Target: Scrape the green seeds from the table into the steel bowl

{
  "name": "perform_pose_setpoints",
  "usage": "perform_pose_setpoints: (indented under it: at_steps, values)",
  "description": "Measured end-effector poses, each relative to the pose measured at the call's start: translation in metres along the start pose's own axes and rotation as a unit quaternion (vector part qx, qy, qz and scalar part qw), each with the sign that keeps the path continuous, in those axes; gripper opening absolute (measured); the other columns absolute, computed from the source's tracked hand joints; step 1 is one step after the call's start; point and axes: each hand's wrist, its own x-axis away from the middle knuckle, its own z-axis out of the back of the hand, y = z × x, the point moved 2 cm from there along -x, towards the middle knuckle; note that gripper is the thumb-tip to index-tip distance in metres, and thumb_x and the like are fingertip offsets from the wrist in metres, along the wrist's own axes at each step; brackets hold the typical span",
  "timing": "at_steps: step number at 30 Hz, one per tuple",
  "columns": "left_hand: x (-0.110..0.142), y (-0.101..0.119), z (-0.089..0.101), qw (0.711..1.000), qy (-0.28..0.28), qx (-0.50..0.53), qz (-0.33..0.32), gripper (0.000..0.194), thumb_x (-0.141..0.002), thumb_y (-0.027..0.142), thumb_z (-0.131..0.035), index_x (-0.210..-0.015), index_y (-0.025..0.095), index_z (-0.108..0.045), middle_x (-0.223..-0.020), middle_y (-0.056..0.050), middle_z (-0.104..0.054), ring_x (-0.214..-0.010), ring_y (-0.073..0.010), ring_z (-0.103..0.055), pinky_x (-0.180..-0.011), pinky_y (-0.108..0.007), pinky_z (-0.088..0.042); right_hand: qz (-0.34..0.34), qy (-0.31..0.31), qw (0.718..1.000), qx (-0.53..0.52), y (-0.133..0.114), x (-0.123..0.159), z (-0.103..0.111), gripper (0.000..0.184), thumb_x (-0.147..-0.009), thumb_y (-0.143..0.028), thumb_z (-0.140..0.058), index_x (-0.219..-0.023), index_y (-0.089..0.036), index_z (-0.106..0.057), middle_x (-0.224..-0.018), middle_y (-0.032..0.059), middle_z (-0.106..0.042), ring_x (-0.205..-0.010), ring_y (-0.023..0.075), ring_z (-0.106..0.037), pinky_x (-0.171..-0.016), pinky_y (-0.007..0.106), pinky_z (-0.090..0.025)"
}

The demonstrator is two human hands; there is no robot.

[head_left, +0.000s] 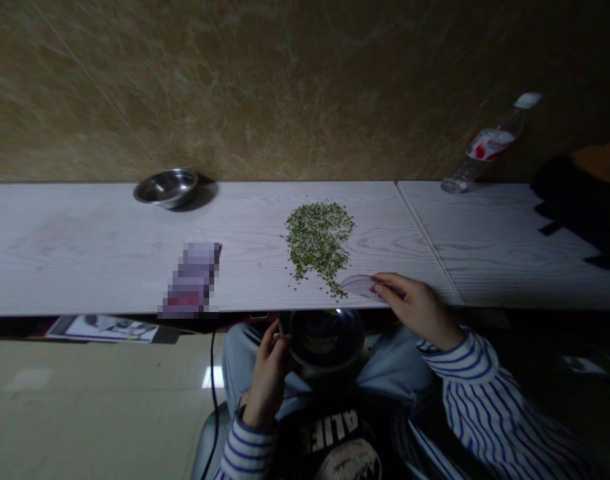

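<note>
Small green beans (317,240), like mung beans, lie spread in a loose patch on the white wood-grain table (245,213). A few are strewn toward the front edge. My right hand (417,303) is closed on a thin, see-through, pinkish rounded piece (357,285), whose flat end rests on or just above the table at the patch's near right corner. Below the table edge, a dark shiny bowl (327,340) sits over my lap. My left hand (271,370) grips its left rim, with the thumb and fingers pinched there. The bowl's contents are too dark to make out.
A steel bowl (167,189) stands at the back left near the wall. A pixelated purplish item (192,280) lies at the front left. A clear bottle (489,147) with a white cap stands back right, beside dark cloth (579,207). A cable (213,380) hangs below the table.
</note>
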Motion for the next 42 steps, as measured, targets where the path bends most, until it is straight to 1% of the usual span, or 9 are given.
perform_pose_setpoints:
  at_steps: [3, 8, 14, 18, 26, 31, 35, 42]
  values:
    - [0.000, 0.000, 0.000, 1.000, -0.001, 0.011, 0.000, 0.066, -0.066, 0.035, -0.071, -0.129, 0.019, -0.060, -0.105, -0.009, -0.067, -0.088, -0.0209, -0.063, -0.068, -0.032, -0.051, 0.004, -0.001, 1.000, -0.003, 0.000, -0.002, 0.000, 0.026, -0.090, -0.033, -0.057, -0.107, -0.022, -0.074, -0.096, 0.0055, -0.079, -0.081, 0.0206, -0.074, -0.071, 0.030, -0.059]
    - [-0.001, -0.001, 0.002, 1.000, -0.004, 0.007, -0.007, 0.065, -0.068, 0.037, -0.070, -0.130, 0.020, -0.058, -0.100, -0.006, -0.066, -0.083, -0.0187, -0.062, -0.065, -0.029, -0.050, 0.009, -0.012, 1.000, -0.002, -0.004, -0.001, -0.002, 0.025, -0.090, -0.031, -0.057, -0.106, -0.023, -0.074, -0.099, 0.0050, -0.079, -0.086, 0.0214, -0.074, -0.076, 0.031, -0.059]
    - [-0.003, -0.004, 0.005, 1.000, -0.012, 0.004, -0.009, 0.065, -0.072, 0.036, -0.069, -0.133, 0.020, -0.055, -0.105, -0.008, -0.066, -0.088, -0.0200, -0.062, -0.066, -0.030, -0.051, 0.000, -0.031, 0.999, -0.009, -0.005, 0.004, -0.003, 0.026, -0.090, -0.032, -0.056, -0.107, -0.023, -0.074, -0.100, 0.0049, -0.079, -0.086, 0.0214, -0.074, -0.076, 0.032, -0.059]
    - [-0.003, -0.004, 0.005, 1.000, -0.025, 0.012, -0.011, 0.063, -0.074, 0.035, -0.067, -0.134, 0.020, -0.053, -0.107, -0.008, -0.065, -0.088, -0.0190, -0.061, -0.067, -0.029, -0.051, -0.002, -0.023, 1.000, -0.004, -0.002, 0.004, -0.003, 0.027, -0.091, -0.033, -0.056, -0.109, -0.023, -0.073, -0.100, 0.0052, -0.078, -0.087, 0.0217, -0.074, -0.077, 0.033, -0.059]
    - [-0.002, -0.003, 0.005, 1.000, -0.012, 0.023, -0.012, 0.066, -0.070, 0.036, -0.071, -0.132, 0.019, -0.056, -0.104, -0.008, -0.066, -0.087, -0.0197, -0.061, -0.066, -0.030, -0.051, 0.011, -0.037, 0.999, -0.004, -0.008, 0.006, -0.006, 0.027, -0.092, -0.032, -0.055, -0.109, -0.022, -0.073, -0.100, 0.0054, -0.078, -0.086, 0.0210, -0.074, -0.075, 0.031, -0.059]
    - [-0.003, -0.003, 0.005, 1.000, -0.015, 0.017, -0.012, 0.065, -0.070, 0.035, -0.070, -0.132, 0.018, -0.056, -0.103, -0.008, -0.065, -0.090, -0.0201, -0.060, -0.066, -0.030, -0.051, 0.015, -0.039, 0.999, -0.007, -0.009, 0.006, -0.009, 0.027, -0.092, -0.032, -0.055, -0.110, -0.021, -0.073, -0.102, 0.0058, -0.078, -0.088, 0.0213, -0.074, -0.075, 0.031, -0.058]
    - [-0.003, -0.004, 0.006, 0.999, -0.021, 0.022, -0.012, 0.065, -0.071, 0.035, -0.070, -0.132, 0.018, -0.055, -0.107, -0.009, -0.065, -0.093, -0.0212, -0.060, -0.068, -0.031, -0.052, 0.012, -0.050, 0.999, -0.006, -0.013, 0.006, -0.010, 0.027, -0.092, -0.032, -0.054, -0.110, -0.021, -0.072, -0.102, 0.0059, -0.078, -0.088, 0.0216, -0.074, -0.076, 0.032, -0.058]
    - [-0.002, -0.003, 0.005, 0.999, -0.022, 0.025, -0.010, 0.063, -0.072, 0.034, -0.068, -0.132, 0.019, -0.054, -0.103, -0.008, -0.065, -0.092, -0.0203, -0.060, -0.067, -0.030, -0.052, 0.030, -0.059, 0.998, -0.009, -0.026, 0.010, -0.010, 0.025, -0.092, -0.028, -0.055, -0.107, -0.021, -0.073, -0.102, 0.0056, -0.078, -0.092, 0.0211, -0.074, -0.083, 0.033, -0.058]
